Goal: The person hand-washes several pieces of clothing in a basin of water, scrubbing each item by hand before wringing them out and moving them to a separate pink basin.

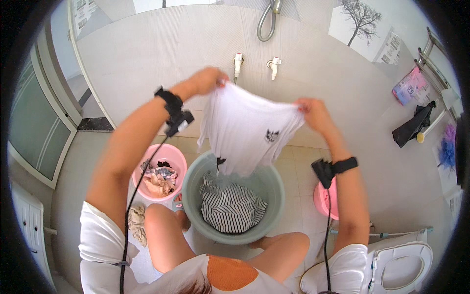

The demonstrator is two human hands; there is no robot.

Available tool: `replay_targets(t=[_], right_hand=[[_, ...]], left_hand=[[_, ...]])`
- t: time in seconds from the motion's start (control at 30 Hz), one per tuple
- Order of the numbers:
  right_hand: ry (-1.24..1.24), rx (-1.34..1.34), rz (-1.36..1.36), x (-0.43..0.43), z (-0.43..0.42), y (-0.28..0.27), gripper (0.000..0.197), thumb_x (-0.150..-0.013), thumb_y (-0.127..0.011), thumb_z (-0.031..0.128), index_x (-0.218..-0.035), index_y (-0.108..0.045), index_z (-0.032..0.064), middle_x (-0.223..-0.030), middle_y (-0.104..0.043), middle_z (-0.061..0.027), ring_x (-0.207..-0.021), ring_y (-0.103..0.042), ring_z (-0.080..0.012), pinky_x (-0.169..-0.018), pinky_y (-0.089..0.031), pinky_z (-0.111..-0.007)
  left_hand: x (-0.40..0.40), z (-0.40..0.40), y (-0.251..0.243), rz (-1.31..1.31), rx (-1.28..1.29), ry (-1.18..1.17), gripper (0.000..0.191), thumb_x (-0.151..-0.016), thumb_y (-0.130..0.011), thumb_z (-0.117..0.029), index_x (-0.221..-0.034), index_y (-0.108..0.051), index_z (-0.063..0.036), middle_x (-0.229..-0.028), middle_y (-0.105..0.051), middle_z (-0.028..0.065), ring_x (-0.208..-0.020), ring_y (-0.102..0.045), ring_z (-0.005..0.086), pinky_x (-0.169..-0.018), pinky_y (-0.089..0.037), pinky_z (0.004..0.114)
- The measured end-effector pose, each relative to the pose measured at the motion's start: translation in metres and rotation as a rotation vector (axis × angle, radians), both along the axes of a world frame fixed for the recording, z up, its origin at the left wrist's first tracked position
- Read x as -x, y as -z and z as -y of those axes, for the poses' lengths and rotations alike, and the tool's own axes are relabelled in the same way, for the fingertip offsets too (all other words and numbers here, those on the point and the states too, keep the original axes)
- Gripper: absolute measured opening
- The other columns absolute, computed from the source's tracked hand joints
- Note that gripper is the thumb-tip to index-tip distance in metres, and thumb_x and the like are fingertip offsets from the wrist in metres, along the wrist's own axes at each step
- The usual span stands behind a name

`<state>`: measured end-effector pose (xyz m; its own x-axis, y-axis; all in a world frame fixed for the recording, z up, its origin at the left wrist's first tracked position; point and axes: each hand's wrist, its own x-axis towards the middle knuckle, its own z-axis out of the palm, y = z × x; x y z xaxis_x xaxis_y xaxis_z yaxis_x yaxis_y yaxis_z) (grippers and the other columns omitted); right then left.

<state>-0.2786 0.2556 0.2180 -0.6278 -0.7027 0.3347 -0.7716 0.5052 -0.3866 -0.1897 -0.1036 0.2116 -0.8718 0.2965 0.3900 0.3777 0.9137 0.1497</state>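
A white shirt [249, 125] with a small dark animal print hangs stretched between my two hands. My left hand [211, 81] pinches one upper corner, and my right hand [310, 112] grips the other. Below, the shirt's lower end hangs at the far part of a large grey-green tub [191, 220]. Inside that tub lies a black-and-white striped garment [233, 209] in water. Whether the shirt's hem touches the water is hard to tell.
Left of the tub stands a pink basin [180, 150] of clothes, with a beige cloth [137, 222] on the floor nearby. A smaller pink container [323, 200] is at right, near a toilet seat [404, 264]. Two taps [238, 64] project from the wall ahead.
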Motion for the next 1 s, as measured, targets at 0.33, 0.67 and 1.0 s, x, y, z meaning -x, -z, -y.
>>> replay_targets(t=[0.33,0.67,1.0], right_hand=[[-0.028,0.040,-0.038,-0.036,-0.007,-0.020,0.020,-0.071,-0.055,-0.003,-0.087,-0.064,0.0020,-0.072,-0.062,-0.0167,-0.064,-0.059,-0.0226,-0.062,-0.047,-0.031],[0.317,0.035,0.282,-0.017,-0.021,0.371,0.014,-0.074,-0.060,0.010,-0.086,-0.063,0.0056,-0.077,-0.062,-0.0173,-0.075,-0.060,-0.0348,-0.067,-0.047,-0.040],[0.372,-0.134,0.567,-0.081,0.021,0.533,0.050,-0.075,-0.061,0.006,-0.124,-0.053,0.0133,-0.124,-0.044,-0.0224,-0.104,-0.051,-0.0378,-0.090,-0.043,-0.041]], left_hand=[[-0.042,-0.043,-0.018,0.275,-0.342,-0.116,0.015,-0.085,-0.056,-0.009,-0.098,-0.062,-0.0051,-0.080,-0.061,0.0086,-0.065,-0.060,0.0142,-0.051,-0.052,0.030],[-0.028,-0.086,0.379,0.496,-0.337,-0.371,0.022,-0.081,-0.055,-0.013,-0.096,-0.059,0.0025,-0.091,-0.061,0.0244,-0.089,-0.057,0.0396,-0.078,-0.045,0.047],[-0.051,-0.116,0.552,0.848,-0.489,-0.231,0.046,-0.083,-0.050,-0.011,-0.128,-0.047,-0.0138,-0.111,-0.057,0.0232,-0.103,-0.055,0.0367,-0.089,-0.042,0.041]])
